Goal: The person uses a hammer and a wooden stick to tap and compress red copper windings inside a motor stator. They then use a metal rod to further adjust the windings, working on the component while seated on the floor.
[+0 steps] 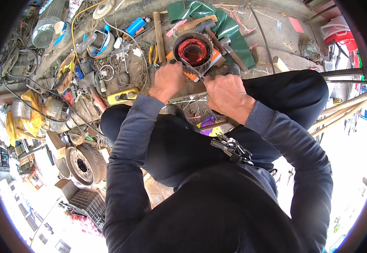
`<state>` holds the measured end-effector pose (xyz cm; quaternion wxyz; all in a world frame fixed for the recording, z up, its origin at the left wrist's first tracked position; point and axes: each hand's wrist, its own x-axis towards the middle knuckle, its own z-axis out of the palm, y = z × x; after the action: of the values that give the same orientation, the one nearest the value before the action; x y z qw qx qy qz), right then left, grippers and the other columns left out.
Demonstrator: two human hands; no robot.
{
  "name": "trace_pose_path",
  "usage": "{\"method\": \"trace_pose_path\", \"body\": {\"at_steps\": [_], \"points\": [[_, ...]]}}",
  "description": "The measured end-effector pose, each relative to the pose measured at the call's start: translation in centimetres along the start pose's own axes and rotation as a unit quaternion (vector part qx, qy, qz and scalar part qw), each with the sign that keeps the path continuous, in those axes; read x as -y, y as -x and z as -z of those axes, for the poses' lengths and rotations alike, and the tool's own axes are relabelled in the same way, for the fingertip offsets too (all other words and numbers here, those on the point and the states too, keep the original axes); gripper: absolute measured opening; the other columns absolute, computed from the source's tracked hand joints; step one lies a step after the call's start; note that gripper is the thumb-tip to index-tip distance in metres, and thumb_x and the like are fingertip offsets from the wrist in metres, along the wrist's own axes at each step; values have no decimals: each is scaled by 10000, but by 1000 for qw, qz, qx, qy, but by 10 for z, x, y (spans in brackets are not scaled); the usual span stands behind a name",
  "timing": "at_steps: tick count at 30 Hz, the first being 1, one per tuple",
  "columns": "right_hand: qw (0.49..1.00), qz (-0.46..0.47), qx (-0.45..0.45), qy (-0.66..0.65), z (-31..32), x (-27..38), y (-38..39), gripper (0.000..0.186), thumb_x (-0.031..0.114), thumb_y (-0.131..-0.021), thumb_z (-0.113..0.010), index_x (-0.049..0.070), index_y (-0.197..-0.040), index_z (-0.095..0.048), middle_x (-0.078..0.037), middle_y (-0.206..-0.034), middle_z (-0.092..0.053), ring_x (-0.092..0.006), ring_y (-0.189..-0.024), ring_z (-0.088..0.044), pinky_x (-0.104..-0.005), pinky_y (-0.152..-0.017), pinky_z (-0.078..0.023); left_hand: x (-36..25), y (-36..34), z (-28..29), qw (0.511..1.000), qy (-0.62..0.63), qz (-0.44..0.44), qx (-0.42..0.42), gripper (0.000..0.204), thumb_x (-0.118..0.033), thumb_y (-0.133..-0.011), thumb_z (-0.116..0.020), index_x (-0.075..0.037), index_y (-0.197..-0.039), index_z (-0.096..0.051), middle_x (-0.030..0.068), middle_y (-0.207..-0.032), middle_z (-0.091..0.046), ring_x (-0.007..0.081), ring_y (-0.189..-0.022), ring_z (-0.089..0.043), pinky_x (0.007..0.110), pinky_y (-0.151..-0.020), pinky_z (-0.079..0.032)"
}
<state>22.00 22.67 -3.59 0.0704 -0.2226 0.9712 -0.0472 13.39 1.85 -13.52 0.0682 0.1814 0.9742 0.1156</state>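
Observation:
A motor stator [212, 42] stands on the ground in front of me, a grey ring with red material lining its inside. My left hand [166, 81] is closed at its near left side; what its fingers hold is hidden. At the near right, my right hand [229, 96] is closed around one end of a thin, dark, strip-like tool [194, 73]. This tool slants across the near rim of the stator toward the left fingertips. Whether it touches the rim I cannot tell. An orange and white box [192, 77] lies partly under the stator.
Hammers [233, 52] and a green sheet [238, 38] lie behind and right of the stator. Left are pliers [151, 54], a wooden handle [158, 36], a yellow tool [123, 96] and tangled cables [12, 82]. My knees [295, 90] flank the work; keys [232, 147] hang at my waist.

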Motion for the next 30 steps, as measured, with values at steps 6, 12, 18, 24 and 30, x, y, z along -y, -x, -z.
{"method": "trace_pose_path", "body": {"at_steps": [6, 12, 18, 24, 30], "points": [[1000, -2, 14, -26, 12, -9, -12, 181, 195, -783, -720, 56, -888, -772, -175, -812, -753, -369, -749, -766, -473, -662, -598, -6, 5, -7, 1000, 13, 8, 0, 215, -188, -891, -720, -21, -1022, -686, 282, -835, -738, 480, -820, -748, 577, -739, -612], [996, 6, -40, -82, -2, -21, -7, 176, 187, -775, -718, 33, -859, -717, -229, -741, -714, -426, -681, -738, -521, -659, -592, -16, 10, -7, 1000, 26, 8, -9, 162, -89, -866, -680, 27, -978, -674, 266, -846, -757, 452, -814, -778, 532, -714, -641], [991, -24, -71, -114, -16, -11, 15, 204, 178, -761, -728, 50, -916, -692, -217, -758, -721, -419, -670, -736, -521, -651, -601, -11, 12, -7, 1000, 13, -11, -25, 202, -118, -862, -703, 13, -1006, -650, 268, -792, -742, 458, -755, -761, 557, -685, -623], [975, -74, -100, -186, -23, -10, 13, 299, 170, -759, -733, 74, -1041, -741, -202, -800, -737, -441, -740, -730, -529, -697, -603, -14, 17, -6, 999, 19, -30, -29, 186, -92, -882, -662, 48, -999, -630, 282, -758, -730, 471, -710, -756, 566, -628, -616], [991, -59, -30, -117, -13, -16, -1, 309, 199, -774, -752, 105, -1069, -762, -199, -840, -763, -427, -771, -753, -525, -720, -615, -15, 17, -11, 998, 49, -16, -22, 225, -106, -882, -685, 49, -1032, -622, 287, -776, -733, 490, -735, -756, 582, -655, -617]]}}
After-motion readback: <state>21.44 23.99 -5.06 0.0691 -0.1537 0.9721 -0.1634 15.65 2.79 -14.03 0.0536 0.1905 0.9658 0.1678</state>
